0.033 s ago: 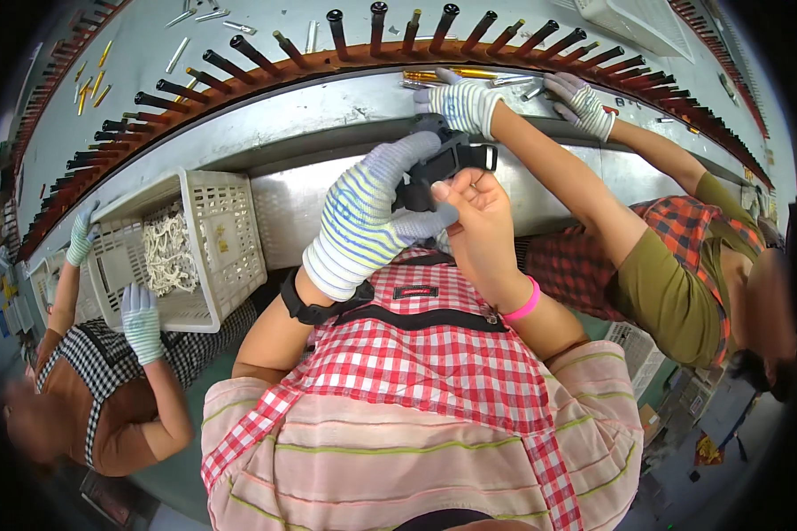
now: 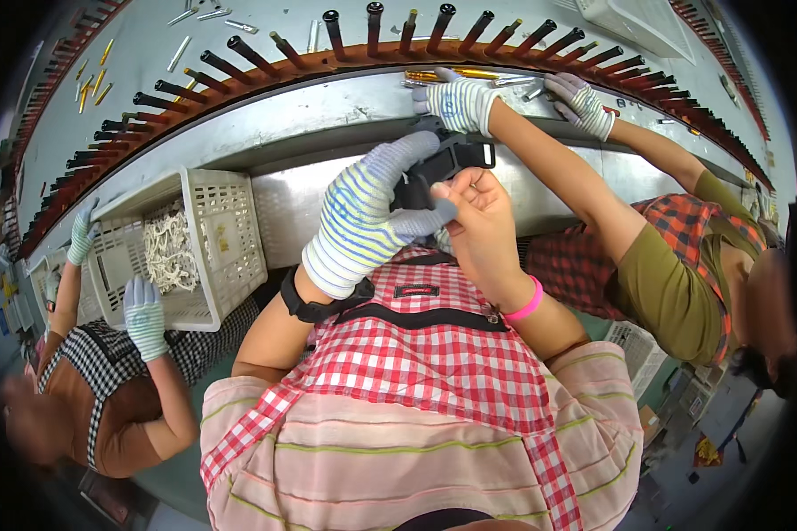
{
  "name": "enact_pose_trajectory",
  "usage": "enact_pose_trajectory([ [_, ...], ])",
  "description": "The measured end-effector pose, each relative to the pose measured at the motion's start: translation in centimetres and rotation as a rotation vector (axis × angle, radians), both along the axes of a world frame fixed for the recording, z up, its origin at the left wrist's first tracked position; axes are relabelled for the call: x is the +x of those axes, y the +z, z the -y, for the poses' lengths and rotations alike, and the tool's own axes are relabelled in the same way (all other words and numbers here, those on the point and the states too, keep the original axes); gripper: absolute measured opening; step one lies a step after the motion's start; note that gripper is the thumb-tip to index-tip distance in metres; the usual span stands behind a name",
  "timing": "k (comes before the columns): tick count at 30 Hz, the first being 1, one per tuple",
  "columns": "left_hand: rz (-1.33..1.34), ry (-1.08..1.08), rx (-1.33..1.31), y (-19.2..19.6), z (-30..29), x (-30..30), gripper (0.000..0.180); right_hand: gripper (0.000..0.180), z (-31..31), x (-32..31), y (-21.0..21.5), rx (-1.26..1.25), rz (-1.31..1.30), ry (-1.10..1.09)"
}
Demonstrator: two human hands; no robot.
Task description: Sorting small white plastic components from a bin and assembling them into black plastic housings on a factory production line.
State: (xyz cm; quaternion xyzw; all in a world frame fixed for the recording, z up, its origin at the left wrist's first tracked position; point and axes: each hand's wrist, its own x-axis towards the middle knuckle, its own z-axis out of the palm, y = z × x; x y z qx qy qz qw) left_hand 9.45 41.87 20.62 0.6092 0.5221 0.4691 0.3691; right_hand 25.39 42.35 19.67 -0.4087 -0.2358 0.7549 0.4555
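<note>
My left hand (image 2: 352,208), in a white glove with blue and yellow stripes, is closed around a black strapped device (image 2: 443,159) in front of my apron. A strap end with a rectangular buckle juts out to its right. My right hand (image 2: 483,226) is bare, its fingers curled and thumb pressed in at the device's lower right edge. What lies in that pinch is hidden. A black band sits on my left wrist and a pink band (image 2: 527,301) on my right.
Ahead, a curved rack (image 2: 328,62) holds upright dark rods. At left stands a white basket (image 2: 230,239) with pale stringy pieces inside, a co-worker's gloved hand (image 2: 143,317) at its rim. From the right, another co-worker's gloved hand (image 2: 456,102) reaches past my device toward gold and silver tubes.
Very little differs. The left co-worker's nearer hand has shifted slightly up and right beside the basket; my hands hold almost the same pose.
</note>
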Motion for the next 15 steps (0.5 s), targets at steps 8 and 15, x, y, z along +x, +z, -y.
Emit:
enact_pose_trajectory([
  [8, 0.221, -0.080, -0.281, 2.9, -0.2, -3.4, 0.037, 0.016, -2.5, 1.8, 8.6, 0.929, 0.733, 0.288],
  [15, 0.277, -0.163, -0.292, 3.6, 0.7, -2.9, 0.039, 0.024, -2.8, 0.2, 7.6, 1.013, 0.907, 0.350],
])
